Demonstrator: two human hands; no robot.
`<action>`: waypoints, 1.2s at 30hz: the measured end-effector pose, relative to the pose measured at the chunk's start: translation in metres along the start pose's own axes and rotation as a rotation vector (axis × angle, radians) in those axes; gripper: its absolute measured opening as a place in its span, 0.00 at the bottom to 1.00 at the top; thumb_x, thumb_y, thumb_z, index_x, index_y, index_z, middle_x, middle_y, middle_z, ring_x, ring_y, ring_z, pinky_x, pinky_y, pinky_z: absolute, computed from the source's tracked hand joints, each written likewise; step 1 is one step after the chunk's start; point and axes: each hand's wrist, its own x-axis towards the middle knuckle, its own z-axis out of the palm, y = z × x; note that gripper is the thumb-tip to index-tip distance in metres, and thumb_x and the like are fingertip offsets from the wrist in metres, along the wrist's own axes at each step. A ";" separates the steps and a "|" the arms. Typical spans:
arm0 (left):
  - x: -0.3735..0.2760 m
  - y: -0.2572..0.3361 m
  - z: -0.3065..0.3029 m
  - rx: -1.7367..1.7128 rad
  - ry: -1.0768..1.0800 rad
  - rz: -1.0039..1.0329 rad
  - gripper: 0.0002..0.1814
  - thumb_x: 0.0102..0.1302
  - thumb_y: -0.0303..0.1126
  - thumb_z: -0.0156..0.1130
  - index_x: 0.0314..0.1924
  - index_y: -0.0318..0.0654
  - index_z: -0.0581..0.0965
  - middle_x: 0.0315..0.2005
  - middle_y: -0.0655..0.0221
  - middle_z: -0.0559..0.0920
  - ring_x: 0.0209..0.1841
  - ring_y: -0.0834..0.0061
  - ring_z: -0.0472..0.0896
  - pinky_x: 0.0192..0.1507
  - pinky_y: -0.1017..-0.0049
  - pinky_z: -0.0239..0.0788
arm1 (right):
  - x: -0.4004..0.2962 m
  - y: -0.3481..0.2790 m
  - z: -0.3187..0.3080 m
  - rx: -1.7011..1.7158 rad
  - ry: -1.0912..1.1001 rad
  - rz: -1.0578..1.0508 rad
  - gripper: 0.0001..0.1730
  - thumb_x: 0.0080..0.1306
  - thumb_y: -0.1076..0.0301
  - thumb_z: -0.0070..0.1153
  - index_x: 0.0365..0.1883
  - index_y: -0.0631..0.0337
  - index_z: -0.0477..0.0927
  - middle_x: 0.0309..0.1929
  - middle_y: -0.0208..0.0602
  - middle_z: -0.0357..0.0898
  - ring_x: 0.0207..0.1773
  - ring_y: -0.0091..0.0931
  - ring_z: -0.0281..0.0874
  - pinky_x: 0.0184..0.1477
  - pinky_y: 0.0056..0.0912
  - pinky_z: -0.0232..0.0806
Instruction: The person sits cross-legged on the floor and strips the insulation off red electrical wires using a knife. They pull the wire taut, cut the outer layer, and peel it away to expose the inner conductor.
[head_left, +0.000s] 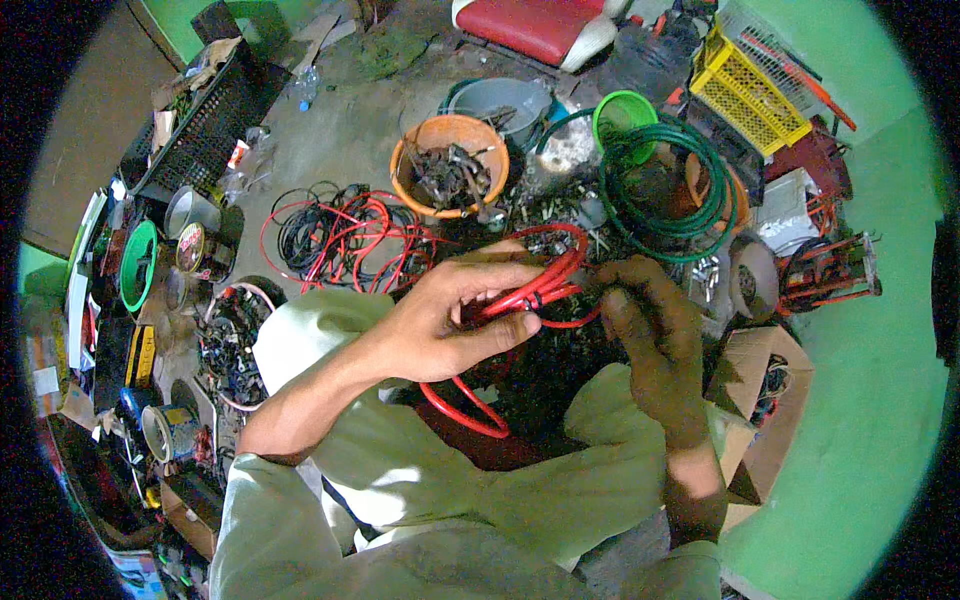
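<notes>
My left hand (450, 322) grips a coil of red cable (536, 289), with the thumb pressed along its near side. A small black band, perhaps a tie, shows on the bundled strands just beyond the thumb. One red loop hangs below the hand, over my lap. My right hand (649, 315), in shadow and with bent fingers, is at the coil's right side. A strand of the cable reaches its fingertips; whether they pinch it is unclear. Beyond my left hand, a tangle of red and black cables (352, 240) lies on the floor.
An orange basin (450, 161) of metal parts and a coiled green hose (664, 195) stand ahead. To the right are a cardboard box (780, 435) and a yellow crate (750, 97). At left are a round tray of parts (236, 349) and a black crate (191, 124).
</notes>
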 end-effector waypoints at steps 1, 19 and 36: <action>-0.002 -0.001 -0.002 0.167 0.014 0.067 0.18 0.56 0.27 0.64 0.48 0.36 0.75 0.30 0.71 0.76 0.30 0.82 0.73 0.33 0.81 0.64 | -0.001 0.000 0.002 0.036 -0.011 0.016 0.10 0.64 0.65 0.50 0.38 0.63 0.74 0.31 0.30 0.74 0.28 0.15 0.65 0.29 0.17 0.59; -0.002 -0.006 0.001 0.164 -0.086 0.013 0.14 0.52 0.24 0.66 0.41 0.35 0.77 0.30 0.67 0.77 0.34 0.76 0.73 0.35 0.75 0.64 | -0.003 0.011 -0.005 0.068 -0.200 0.154 0.07 0.56 0.73 0.59 0.34 0.62 0.80 0.22 0.31 0.79 0.20 0.14 0.69 0.21 0.15 0.60; -0.005 -0.006 0.005 -0.062 0.053 -0.278 0.14 0.47 0.24 0.70 0.38 0.39 0.81 0.31 0.72 0.82 0.33 0.85 0.77 0.36 0.81 0.68 | -0.003 0.012 -0.003 0.473 -0.300 0.658 0.09 0.59 0.68 0.58 0.35 0.60 0.73 0.23 0.28 0.74 0.18 0.14 0.64 0.19 0.15 0.56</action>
